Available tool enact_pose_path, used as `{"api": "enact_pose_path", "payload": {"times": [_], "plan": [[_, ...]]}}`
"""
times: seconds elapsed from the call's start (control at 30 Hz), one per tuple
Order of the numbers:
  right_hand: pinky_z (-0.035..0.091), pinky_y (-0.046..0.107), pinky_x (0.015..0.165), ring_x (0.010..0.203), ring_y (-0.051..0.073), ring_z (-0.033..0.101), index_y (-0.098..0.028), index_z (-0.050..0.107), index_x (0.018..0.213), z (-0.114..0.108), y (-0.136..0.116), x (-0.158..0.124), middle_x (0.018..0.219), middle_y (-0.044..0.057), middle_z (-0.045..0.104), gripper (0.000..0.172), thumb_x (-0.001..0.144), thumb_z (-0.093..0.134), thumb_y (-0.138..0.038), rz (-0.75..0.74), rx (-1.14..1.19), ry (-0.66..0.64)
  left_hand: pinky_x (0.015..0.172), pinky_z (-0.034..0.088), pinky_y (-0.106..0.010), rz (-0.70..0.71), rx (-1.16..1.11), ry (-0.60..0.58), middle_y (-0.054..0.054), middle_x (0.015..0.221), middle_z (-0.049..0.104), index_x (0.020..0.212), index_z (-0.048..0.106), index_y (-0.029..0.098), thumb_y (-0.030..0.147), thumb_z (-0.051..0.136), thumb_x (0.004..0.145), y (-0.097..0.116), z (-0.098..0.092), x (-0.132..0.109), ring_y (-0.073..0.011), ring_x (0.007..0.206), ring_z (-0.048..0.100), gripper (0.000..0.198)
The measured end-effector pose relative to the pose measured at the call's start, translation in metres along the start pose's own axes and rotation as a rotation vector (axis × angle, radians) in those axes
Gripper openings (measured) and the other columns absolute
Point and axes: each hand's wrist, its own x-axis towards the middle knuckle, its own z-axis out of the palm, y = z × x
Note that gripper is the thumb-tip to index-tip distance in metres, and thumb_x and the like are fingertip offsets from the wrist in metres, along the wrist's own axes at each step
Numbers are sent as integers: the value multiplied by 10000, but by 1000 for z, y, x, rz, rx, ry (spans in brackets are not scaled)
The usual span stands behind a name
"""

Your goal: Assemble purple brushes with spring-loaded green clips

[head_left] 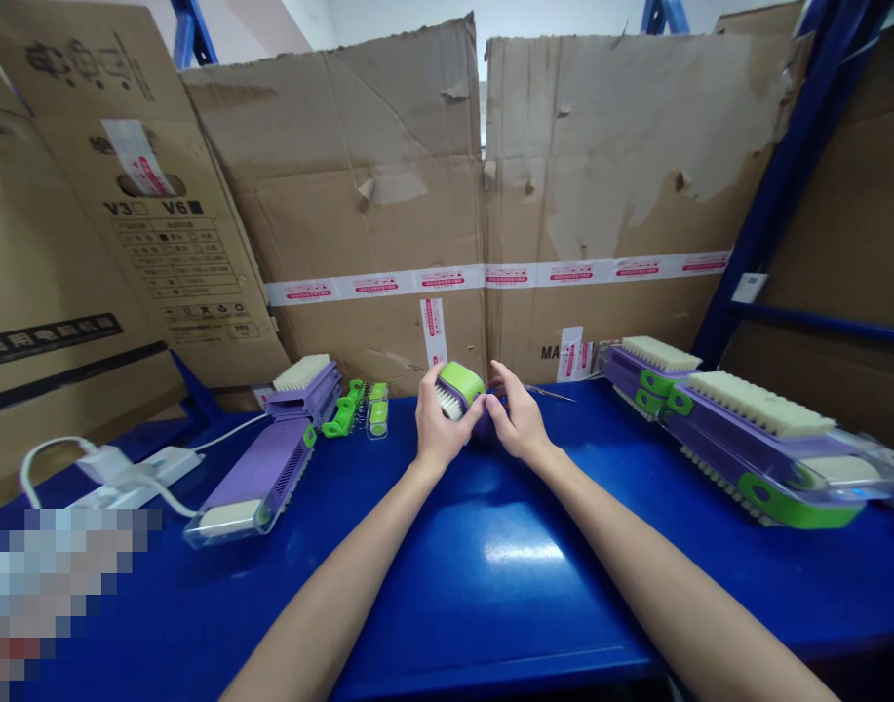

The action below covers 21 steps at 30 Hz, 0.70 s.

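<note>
A green and purple brush with pale bristles is held up over the middle of the blue table. My left hand is wrapped round its left side, thumb in front and fingers behind. My right hand is at the brush's right side with fingers spread and curved; its thumb and fingertips are close to the brush, and I cannot tell whether they touch it. Bristles show on the brush's left face, partly covered by my left fingers. Behind my right hand lies a thin metal tool, perhaps scissors or tweezers.
Purple brush units stand at left and right. Green plastic parts and a small clear-and-green piece lie left of my hands. A white power strip with cables sits far left. Cardboard sheets wall off the table's back.
</note>
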Motion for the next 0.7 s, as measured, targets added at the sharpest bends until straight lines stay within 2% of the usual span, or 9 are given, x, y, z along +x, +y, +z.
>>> {"api": "enact_pose_path", "payload": {"times": [0.1, 0.2, 0.3, 0.4, 0.5, 0.57, 0.63, 0.7], "plan": [[492, 413, 848, 953, 244, 612, -180, 411, 1350, 0, 5, 1, 1108, 122, 622, 537, 901, 391, -474, 69, 12, -82, 913, 473, -373, -85, -77, -23, -90, 1168, 592, 1204, 446, 214, 417, 671, 738, 2, 1, 0, -229, 1082, 580, 556], [447, 406, 931, 1047, 239, 593, -194, 526, 1240, 1, 11, 2, 1121, 104, 644, 475, 909, 364, -493, 168, 110, -118, 908, 471, -377, -119, -111, -24, -85, 1145, 602, 1181, 460, 213, 424, 701, 705, 4, 2, -2, -230, 1061, 588, 574], [440, 386, 938, 1017, 221, 603, -191, 601, 1121, 3, 18, 5, 1061, 83, 671, 497, 911, 316, -539, 309, 235, -98, 913, 463, -376, -162, -139, 16, -89, 1122, 600, 1155, 470, 202, 438, 726, 676, 8, 2, -1, -231, 1049, 587, 592], [443, 396, 935, 971, 224, 607, -181, 635, 1008, 4, 22, 8, 974, 69, 685, 522, 875, 349, -597, 422, 340, -77, 890, 472, -357, -258, -237, 111, -91, 1087, 591, 1125, 448, 190, 464, 708, 693, 10, 2, 5, -213, 1004, 599, 574], [475, 398, 905, 999, 224, 606, -188, 619, 989, 3, 16, 12, 1014, 64, 679, 486, 839, 421, -605, 571, 588, -62, 853, 488, -331, -371, -389, 218, -97, 1067, 577, 1093, 398, 187, 491, 668, 728, 9, 3, 12, -189, 955, 613, 546], [520, 414, 821, 919, 216, 641, -202, 590, 1024, 0, 8, 15, 1000, 63, 683, 467, 847, 408, -594, 739, 842, -132, 849, 490, -327, -414, -459, 248, -106, 1074, 569, 1084, 377, 188, 492, 655, 738, 8, 3, 16, -188, 963, 613, 538], [537, 418, 780, 861, 206, 657, -202, 586, 985, -3, 0, 18, 938, 63, 696, 370, 861, 427, -513, 852, 1010, -195, 857, 488, -336, -406, -488, 219, -109, 1080, 570, 1084, 377, 191, 478, 665, 731, 6, 2, 18, -197, 987, 609, 539], [545, 409, 766, 813, 195, 662, -192, 590, 909, -8, -3, 21, 853, 56, 702, 221, 858, 446, -352, 941, 1097, -150, 880, 482, -353, -355, -501, 119, -109, 1098, 579, 1085, 386, 196, 459, 680, 720, 6, 1, 19, -210, 1025, 602, 538]]}}
